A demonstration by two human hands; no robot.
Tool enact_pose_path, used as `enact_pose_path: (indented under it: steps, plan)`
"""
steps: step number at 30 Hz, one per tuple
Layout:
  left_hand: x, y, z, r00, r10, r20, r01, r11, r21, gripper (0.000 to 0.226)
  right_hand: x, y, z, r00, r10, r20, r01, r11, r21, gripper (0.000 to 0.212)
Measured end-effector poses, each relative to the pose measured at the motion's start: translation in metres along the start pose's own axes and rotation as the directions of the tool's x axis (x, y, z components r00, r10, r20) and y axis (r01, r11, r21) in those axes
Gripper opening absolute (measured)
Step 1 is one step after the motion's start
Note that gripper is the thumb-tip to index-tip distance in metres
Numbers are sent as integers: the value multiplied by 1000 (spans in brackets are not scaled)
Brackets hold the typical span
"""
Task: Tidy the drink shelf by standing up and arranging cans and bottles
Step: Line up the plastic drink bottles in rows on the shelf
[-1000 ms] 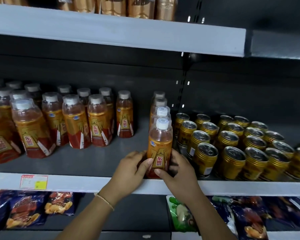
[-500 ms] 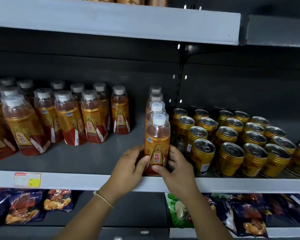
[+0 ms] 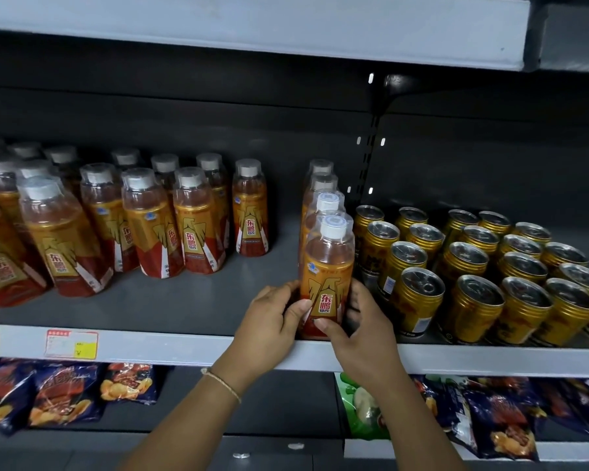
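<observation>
Both the left hand [image 3: 269, 329] and right hand [image 3: 361, 329] clasp the front bottle [image 3: 327, 266], gold cans [image 3: 470, 266] crowding its right.

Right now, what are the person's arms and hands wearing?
Both forearms are bare, with no sleeves in view and no gloves on either hand. The left hand has a thin, pale bracelet, like a cord or fine chain, round its wrist. The right hand shows no bracelet or watch. I see no rings on the fingers that show.

Front bottle [image 3: 326, 277] label — "东鹏特饮"; left bottles [image 3: 198, 229] — same.
</observation>
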State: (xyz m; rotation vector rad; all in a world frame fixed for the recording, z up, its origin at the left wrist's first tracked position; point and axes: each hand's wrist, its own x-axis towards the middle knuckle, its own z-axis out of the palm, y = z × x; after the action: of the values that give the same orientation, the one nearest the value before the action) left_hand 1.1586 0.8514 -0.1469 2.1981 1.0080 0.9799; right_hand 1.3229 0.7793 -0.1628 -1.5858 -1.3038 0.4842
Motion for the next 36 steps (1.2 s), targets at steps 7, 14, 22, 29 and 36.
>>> enact_pose_path:
  steps: [7,14,22,29,36]
  plan:
    - [-1,3,-8,999,-51,5,51,983,-176,44,-5,-11,-4,1000,2,-13,-1,998,57,77]
    - [5,-19,-65,975,14,-224,-49,987,-155,35,-37,-63,24,658,-484,-577,532,841,-99,26]
    - [18,-71,-113,963,69,-260,-37,991,125,48,44,-110,120,971,-90,-220,102,994,47,50]
    - [14,-81,-108,948,168,-272,-112,971,211,57,135,-89,160,942,247,-229,-285,946,-151,57]
    - [16,-84,-106,947,153,-284,-89,970,226,62,153,-76,177,924,221,-314,-249,967,-53,63]
